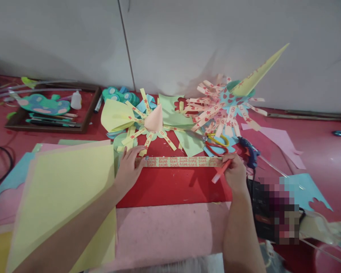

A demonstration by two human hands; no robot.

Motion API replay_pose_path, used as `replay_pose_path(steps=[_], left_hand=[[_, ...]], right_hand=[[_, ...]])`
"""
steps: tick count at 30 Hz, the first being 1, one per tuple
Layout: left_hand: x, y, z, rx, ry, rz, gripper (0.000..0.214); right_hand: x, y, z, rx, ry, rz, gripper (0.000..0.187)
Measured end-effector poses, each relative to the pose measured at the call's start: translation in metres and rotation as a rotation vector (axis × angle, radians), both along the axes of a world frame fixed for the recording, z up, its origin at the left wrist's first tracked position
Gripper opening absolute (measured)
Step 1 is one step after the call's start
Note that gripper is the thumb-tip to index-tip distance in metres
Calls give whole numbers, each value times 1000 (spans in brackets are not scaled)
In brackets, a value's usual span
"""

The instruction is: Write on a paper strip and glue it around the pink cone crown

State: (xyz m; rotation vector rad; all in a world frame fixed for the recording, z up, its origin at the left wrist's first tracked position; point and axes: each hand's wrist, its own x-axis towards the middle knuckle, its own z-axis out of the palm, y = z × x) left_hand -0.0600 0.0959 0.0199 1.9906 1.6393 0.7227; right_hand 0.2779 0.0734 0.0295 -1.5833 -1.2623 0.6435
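A long pale paper strip [182, 162], covered in rows of red handwriting, stretches between my hands. My left hand [130, 163] has its fingers closed about the strip's left end, part of which they hide. My right hand [235, 170] grips a red marker [221, 171] pointing down and left, and touches the strip's right end. Just beyond the strip, a papercraft with a pink cone [155, 119] and yellow lettered arms stands near my left hand. Scissors [216, 144] with red and yellow handles lie beside my right hand.
Yellow paper sheets [71, 197] are stacked at left. Behind them a brown tray [86, 123] holds a bottle and tools. A tall yellow-cone papercraft [233, 98] stands against the wall. A blue glue gun [249, 151] with its cord lies at right, near blue paper [304, 187].
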Motion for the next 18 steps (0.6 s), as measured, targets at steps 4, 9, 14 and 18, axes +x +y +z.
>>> replay_pose_path(steps=[4, 9, 14, 18], left_hand=[[0, 1, -2, -1, 14, 3, 16], [1, 2, -1, 3, -65, 5, 14], [0, 1, 3, -144, -195, 141, 13], [0, 0, 8, -260, -282, 207, 14]], right_hand=[[4, 1, -1, 12, 11, -24, 20], [5, 1, -3, 8, -4, -49, 22], [4, 2, -5, -27, -34, -71, 26], [-2, 3, 0, 14, 51, -117, 27]])
